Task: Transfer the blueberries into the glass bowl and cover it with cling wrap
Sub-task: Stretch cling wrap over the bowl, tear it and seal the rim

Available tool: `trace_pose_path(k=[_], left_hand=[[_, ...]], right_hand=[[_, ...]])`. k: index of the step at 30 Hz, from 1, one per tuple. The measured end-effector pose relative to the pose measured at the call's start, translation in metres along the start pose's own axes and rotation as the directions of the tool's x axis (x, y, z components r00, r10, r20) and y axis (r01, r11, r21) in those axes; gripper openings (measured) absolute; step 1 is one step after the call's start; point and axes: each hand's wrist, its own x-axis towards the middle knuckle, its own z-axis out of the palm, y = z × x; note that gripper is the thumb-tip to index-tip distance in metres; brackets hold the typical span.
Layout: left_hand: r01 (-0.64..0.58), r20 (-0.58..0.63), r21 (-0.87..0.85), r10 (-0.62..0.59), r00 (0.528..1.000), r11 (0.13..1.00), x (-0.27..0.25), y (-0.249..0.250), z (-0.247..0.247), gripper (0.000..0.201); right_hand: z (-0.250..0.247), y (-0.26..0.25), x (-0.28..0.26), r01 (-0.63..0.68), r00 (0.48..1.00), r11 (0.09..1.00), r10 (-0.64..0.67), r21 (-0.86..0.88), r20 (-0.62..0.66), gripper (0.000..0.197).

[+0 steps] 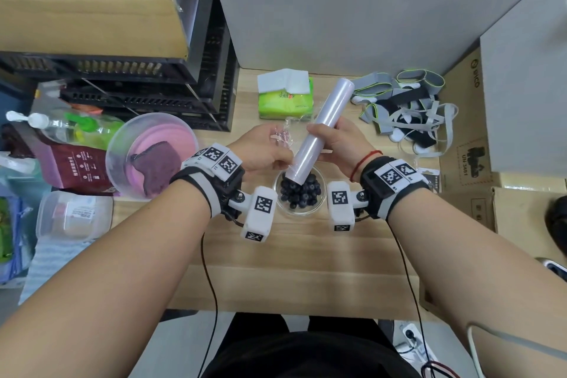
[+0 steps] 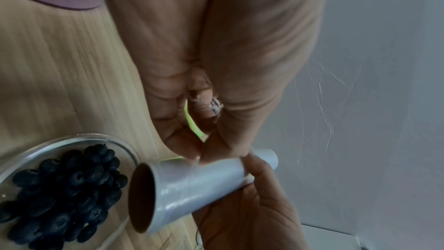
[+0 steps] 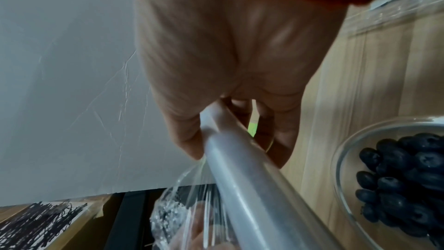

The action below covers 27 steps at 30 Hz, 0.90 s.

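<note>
A small glass bowl full of blueberries stands on the wooden table between my wrists. Above it I hold a cling wrap roll tilted, its near end over the bowl. My right hand grips the roll around its middle. My left hand pinches the loose crumpled end of the film just left of the roll. The left wrist view has the roll beside the bowl. In the right wrist view the film bunches beside the roll, blueberries at right.
A green tissue pack lies behind the hands, a heap of grey straps at back right. A large plastic bowl with pink contents, a clear plastic box and bottles crowd the left edge. Cardboard boxes line the right.
</note>
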Motion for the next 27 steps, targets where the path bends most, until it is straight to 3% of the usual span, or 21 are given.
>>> trace_pose_path(k=[9,12,16,20,24,27], left_hand=[[-0.022,0.035,-0.130,0.027,0.999,0.991,-0.003,0.001,-0.014,0.038],[-0.028,-0.031,-0.174,0.023,0.999,0.984,-0.004,0.003,-0.008,0.039],[0.018,-0.105,-0.209,-0.041,0.994,0.978,-0.003,0.002,0.000,0.042],[0.057,-0.034,-0.172,-0.064,0.997,0.983,-0.003,0.005,0.004,0.018],[0.063,-0.101,-0.162,-0.080,0.992,0.985,0.002,0.000,0.007,0.032],[0.042,-0.149,-0.218,-0.076,0.986,0.975,0.005,-0.005,0.006,0.017]], right_hand=[[0.007,0.006,0.003,-0.027,0.999,0.999,0.028,0.023,-0.029,0.028],[0.009,0.005,0.003,-0.012,1.000,1.000,0.013,0.020,-0.025,0.039],[0.012,0.002,-0.001,0.042,0.998,0.999,-0.041,-0.022,0.043,0.036],[0.014,0.004,-0.003,0.053,0.997,0.992,-0.047,-0.114,0.059,0.048],[0.012,0.009,-0.005,0.026,0.996,0.999,-0.023,-0.033,0.085,0.046],[0.007,0.011,-0.005,-0.025,0.995,0.997,0.017,0.078,0.102,0.039]])
